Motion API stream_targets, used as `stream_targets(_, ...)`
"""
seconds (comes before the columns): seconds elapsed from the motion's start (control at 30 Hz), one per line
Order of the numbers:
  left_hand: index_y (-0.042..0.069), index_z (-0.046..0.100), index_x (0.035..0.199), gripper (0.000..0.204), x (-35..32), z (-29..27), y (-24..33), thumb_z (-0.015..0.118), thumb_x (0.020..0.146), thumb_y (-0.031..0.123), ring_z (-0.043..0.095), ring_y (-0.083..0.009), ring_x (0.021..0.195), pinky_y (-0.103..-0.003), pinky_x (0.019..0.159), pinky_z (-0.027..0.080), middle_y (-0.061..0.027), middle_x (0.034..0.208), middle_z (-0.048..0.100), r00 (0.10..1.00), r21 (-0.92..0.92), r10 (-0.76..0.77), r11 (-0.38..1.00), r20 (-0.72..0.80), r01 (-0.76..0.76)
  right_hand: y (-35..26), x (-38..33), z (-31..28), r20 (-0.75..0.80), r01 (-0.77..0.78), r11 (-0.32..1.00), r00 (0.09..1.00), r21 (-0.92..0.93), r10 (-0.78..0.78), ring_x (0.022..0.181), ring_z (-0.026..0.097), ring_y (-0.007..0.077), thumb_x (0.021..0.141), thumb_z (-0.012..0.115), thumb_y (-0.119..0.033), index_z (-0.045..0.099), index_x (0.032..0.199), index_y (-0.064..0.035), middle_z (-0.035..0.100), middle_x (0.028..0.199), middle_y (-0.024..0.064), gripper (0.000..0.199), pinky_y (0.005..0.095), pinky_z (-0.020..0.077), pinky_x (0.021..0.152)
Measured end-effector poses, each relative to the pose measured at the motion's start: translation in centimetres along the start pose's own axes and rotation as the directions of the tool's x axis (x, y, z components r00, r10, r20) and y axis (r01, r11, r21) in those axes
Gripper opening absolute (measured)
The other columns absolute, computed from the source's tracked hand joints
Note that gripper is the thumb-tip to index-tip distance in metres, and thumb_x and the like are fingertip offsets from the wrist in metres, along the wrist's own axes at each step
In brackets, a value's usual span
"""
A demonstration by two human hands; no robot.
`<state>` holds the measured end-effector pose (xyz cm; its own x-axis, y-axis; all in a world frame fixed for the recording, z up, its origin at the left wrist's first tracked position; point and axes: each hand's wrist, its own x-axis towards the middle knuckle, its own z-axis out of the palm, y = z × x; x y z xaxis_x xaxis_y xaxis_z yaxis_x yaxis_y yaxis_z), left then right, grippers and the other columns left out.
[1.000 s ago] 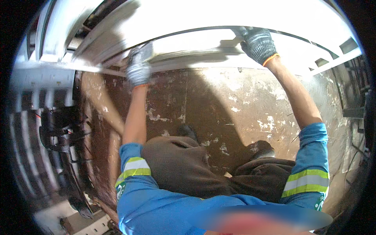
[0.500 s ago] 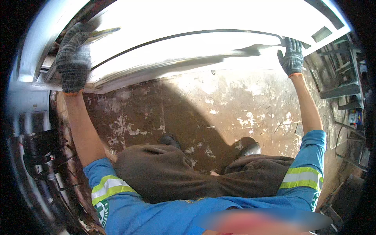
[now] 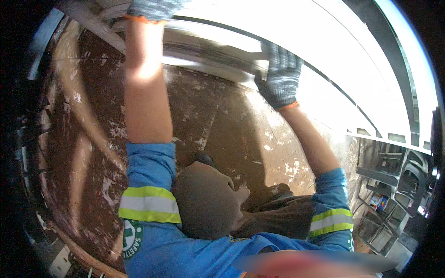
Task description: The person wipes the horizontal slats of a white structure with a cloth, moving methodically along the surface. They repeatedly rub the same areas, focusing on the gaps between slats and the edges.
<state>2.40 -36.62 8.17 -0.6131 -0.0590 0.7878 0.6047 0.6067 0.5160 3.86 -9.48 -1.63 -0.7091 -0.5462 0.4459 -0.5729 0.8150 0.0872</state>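
A large, glaring white panel-like piece (image 3: 333, 51) with a dark line along it fills the top of the view. My right hand (image 3: 280, 78), in a grey knit glove with an orange cuff, lies against its near edge, fingers stretched out and slightly apart. My left hand (image 3: 155, 9), gloved the same way, reaches over the far left part of the piece. The top rim cuts off its fingers, so what they hold, if anything, is hidden. Beneath the white edge runs a blurred, pale ledge (image 3: 199, 48).
Below lies a brown floor (image 3: 185, 99) with worn, flaked patches, and my bent knee (image 3: 208, 199) is over it. Black and grey metal parts (image 3: 398, 176) are stacked at the right. A pale bar (image 3: 95, 28) slants at the upper left. A small white slotted piece (image 3: 60, 264) sits lower left.
The view has swung round. My left hand has moved up to the top rim, and the thin yellowish thing at its fingers has left sight. My right hand appears farther left on the panel edge.
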Motion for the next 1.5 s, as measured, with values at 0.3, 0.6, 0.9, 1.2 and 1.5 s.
stream_targets(0.3,0.001,0.062,0.100,0.019,-2.1,0.1,-0.9,0.059,0.082,0.008,0.061,-0.0245,0.096,-0.037,0.086,0.051,-0.0117,0.104,0.063,0.978,-0.609,-0.179,0.790,-0.105,0.079,-22.0,14.2,7.5,0.102,0.072,0.993,0.991,0.092,-0.081,0.137,0.029,0.0381,0.086,0.052,-0.034,0.042,0.138,-0.0053,0.037,0.146,0.0191,0.061,0.0676,0.0134,0.106)
stream_targets(0.6,0.002,0.060,0.100,0.020,-2.5,1.9,1.5,0.060,0.082,0.011,0.059,-0.0240,0.097,-0.037,0.086,0.051,-0.0111,0.104,0.062,0.977,-0.962,-0.196,0.270,-0.086,-0.031,-23.2,18.6,8.1,0.075,0.034,0.984,0.996,0.176,-0.048,0.135,0.031,0.0373,0.088,0.051,-0.034,0.042,0.138,-0.0066,0.039,0.145,0.0180,0.058,0.0654,0.0157,0.106)
stream_targets(0.9,0.003,0.058,0.100,0.022,-1.6,1.5,1.8,0.061,0.082,0.014,0.057,-0.0234,0.098,-0.037,0.085,0.051,-0.0105,0.104,0.060,0.989,-0.986,-0.144,0.163,-0.044,-0.020,-21.3,20.5,7.8,0.050,0.012,0.983,0.999,0.182,-0.021,0.133,0.034,0.0366,0.090,0.049,-0.034,0.043,0.137,-0.0080,0.040,0.144,0.0169,0.055,0.0633,0.0180,0.106)
stream_targets(1.2,0.004,0.057,0.100,0.024,0.3,0.1,0.6,0.062,0.081,0.017,0.056,-0.0229,0.099,-0.038,0.084,0.051,-0.0099,0.104,0.058,0.999,-0.992,-0.038,-0.120,0.037,0.032,-23.6,22.1,7.7,0.038,0.016,0.964,0.999,0.266,-0.027,0.132,0.036,0.0358,0.091,0.048,-0.034,0.044,0.137,-0.0093,0.042,0.143,0.0159,0.052,0.0611,0.0203,0.106)
stream_targets(1.5,0.004,0.055,0.099,0.026,3.9,-2.0,-0.2,0.063,0.081,0.021,0.054,-0.0223,0.099,-0.038,0.084,0.051,-0.0093,0.104,0.056,0.980,-0.856,0.165,-0.486,0.108,0.176,-28.1,23.5,5.9,0.042,0.057,0.862,0.995,0.504,-0.090,0.130,0.039,0.0350,0.093,0.046,-0.034,0.045,0.136,-0.0107,0.043,0.142,0.0148,0.049,0.0590,0.0227,0.106)
